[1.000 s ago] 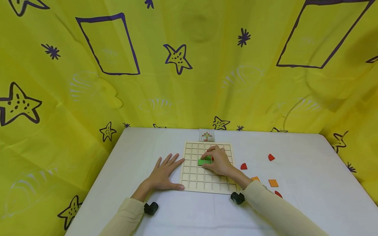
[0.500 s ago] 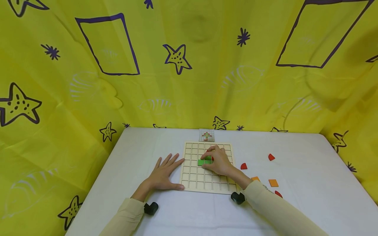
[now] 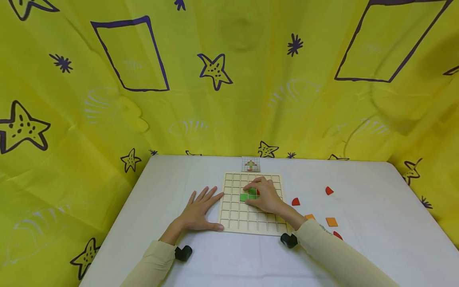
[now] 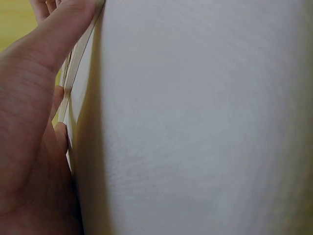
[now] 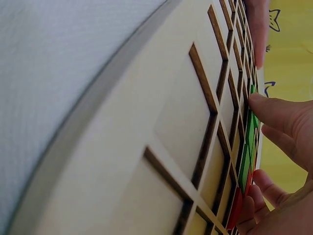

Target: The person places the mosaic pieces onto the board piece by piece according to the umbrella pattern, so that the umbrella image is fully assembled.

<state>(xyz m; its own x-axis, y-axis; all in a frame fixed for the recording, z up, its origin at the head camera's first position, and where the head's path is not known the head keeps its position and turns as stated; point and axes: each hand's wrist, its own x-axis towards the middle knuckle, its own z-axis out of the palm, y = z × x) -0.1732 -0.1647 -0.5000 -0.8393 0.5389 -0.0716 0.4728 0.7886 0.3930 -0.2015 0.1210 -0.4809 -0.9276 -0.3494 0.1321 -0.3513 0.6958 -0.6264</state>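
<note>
A pale wooden grid board (image 3: 234, 219) lies on the white table. My left hand (image 3: 196, 214) rests beside it, fingers spread, with thumb and index fingertip at the board's left edge. Over the board's middle, my right hand (image 3: 265, 196) pinches a green square tile (image 3: 252, 191) between thumb and index finger, at its grid cell. Another green tile (image 3: 244, 197) sits in the row just below. In the right wrist view, green tiles (image 5: 244, 166) and a red piece (image 5: 235, 209) lie in the grid under the thumb and fingers. The right hand partly hides the pieces.
A small pattern card (image 3: 250, 164) with a coloured figure lies behind the board. To the right are loose red quarter-round pieces (image 3: 329, 191) and orange squares (image 3: 331, 222), some partly behind the right sleeve (image 3: 333, 247). A yellow patterned curtain (image 3: 229, 111) surrounds the table.
The green tile under my right fingers has shifted slightly and now shows a squarer face in its cell. Both hands stay almost where they were.
</note>
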